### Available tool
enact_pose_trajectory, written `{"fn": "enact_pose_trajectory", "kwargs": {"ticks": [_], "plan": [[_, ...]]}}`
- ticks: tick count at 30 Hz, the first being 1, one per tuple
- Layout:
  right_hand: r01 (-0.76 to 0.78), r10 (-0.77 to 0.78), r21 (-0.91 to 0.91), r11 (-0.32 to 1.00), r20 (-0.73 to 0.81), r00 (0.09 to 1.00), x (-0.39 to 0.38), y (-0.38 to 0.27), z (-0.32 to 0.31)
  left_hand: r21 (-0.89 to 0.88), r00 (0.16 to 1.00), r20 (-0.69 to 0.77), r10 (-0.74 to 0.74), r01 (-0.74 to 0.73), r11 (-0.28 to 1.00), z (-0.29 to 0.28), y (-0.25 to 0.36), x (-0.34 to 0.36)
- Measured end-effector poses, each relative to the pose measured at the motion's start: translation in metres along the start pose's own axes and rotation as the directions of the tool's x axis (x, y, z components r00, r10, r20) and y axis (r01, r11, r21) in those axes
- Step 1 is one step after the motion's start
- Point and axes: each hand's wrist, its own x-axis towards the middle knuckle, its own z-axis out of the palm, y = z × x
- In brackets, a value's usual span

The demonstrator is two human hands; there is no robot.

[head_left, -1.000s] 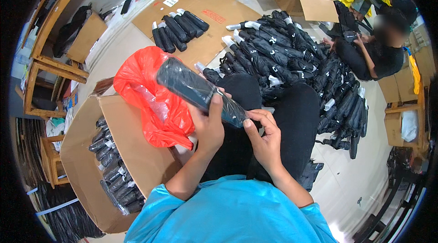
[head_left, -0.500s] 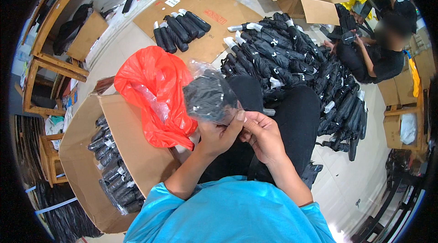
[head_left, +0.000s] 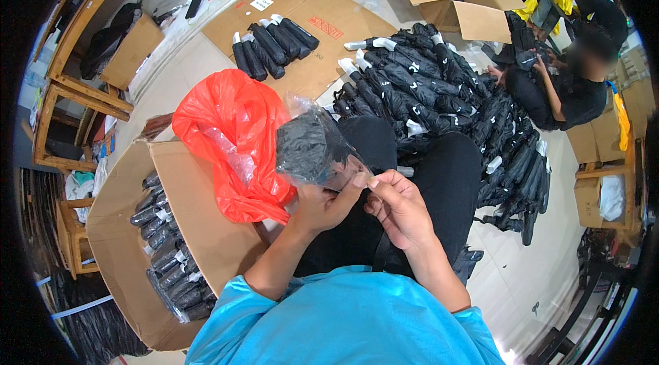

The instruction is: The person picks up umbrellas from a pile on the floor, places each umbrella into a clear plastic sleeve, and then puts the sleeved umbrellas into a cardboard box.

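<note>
My left hand (head_left: 321, 206) is closed around the lower end of a clear plastic bag (head_left: 340, 171). Inside that bag sits a black bundle (head_left: 302, 149), which looks like a folded umbrella. With thumb and fingertips, my right hand (head_left: 399, 204) pinches the bag's edge beside my left thumb. Both hands are above my lap. Just left of the bag, a red plastic bag (head_left: 230, 138) lies crumpled over a carton's flap. Black folded umbrellas with pale handle ends are heaped in a pile (head_left: 432, 94) beyond my knees.
At my left, an open carton (head_left: 123, 262) holds several plastic-wrapped umbrellas (head_left: 165, 248). Several umbrellas (head_left: 271, 42) lie on a flat cardboard sheet (head_left: 329, 12) ahead. Another open carton (head_left: 484, 22) stands far right, near a co-worker (head_left: 570, 84) handling black items.
The bagged bundle has turned slightly and its clear end now shows more toward my right hand. Both hands have barely shifted. The co-worker's hands have moved a little.
</note>
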Motion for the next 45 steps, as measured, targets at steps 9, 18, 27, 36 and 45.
{"fn": "enact_pose_trajectory", "kwargs": {"ticks": [9, 18, 27, 36, 45], "plan": [[0.036, -0.034, -0.058, 0.998, 0.038, 0.999, 0.005, 0.013, -0.005, -0.251, 0.990, 0.035, -0.134, 0.138, 0.958, -0.009, -0.014, 0.003], [-0.015, 0.022, -0.077, 0.997, 0.091, 0.996, 0.005, 0.026, -0.003, -0.349, 0.985, 0.005, -0.173, 0.164, 0.923, -0.007, -0.039, 0.008], [-0.023, 0.024, -0.019, 1.000, 0.034, 0.999, 0.002, 0.026, 0.002, -0.448, 0.991, 0.044, -0.125, 0.131, 0.885, -0.021, -0.035, 0.014], [-0.074, 0.059, 0.079, 0.994, 0.177, 0.982, -0.008, 0.022, 0.008, -0.515, 0.962, 0.256, 0.092, 0.055, 0.856, -0.037, -0.015, 0.003], [-0.013, 0.014, -0.005, 1.000, 0.196, 0.980, -0.004, 0.039, 0.002, -0.371, 0.983, -0.183, -0.026, -0.045, 0.927, -0.026, 0.014, -0.026]]}}
